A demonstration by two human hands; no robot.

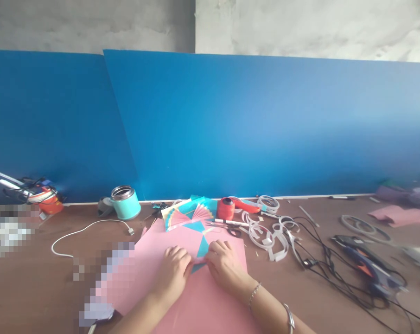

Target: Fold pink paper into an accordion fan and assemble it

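Note:
Both of my hands rest on a large pink paper sheet (210, 297) on the brown table. My left hand (173, 271) and my right hand (224, 262) have curled fingers that meet over a small pink and blue folded paper piece (200, 255), pinching it between them. Just beyond lie a blue paper triangle (195, 226) and a folded pink and blue paper fan (192, 212). My right wrist wears two bracelets.
Scissors (227, 227), a red tape dispenser (231, 207), curled white paper strips (272, 234), a teal tin (125, 202), a white cable (88, 229), a glue gun with black cords (363, 262) and pink paper (397, 215) lie around. Blue boards (265, 125) stand behind the table.

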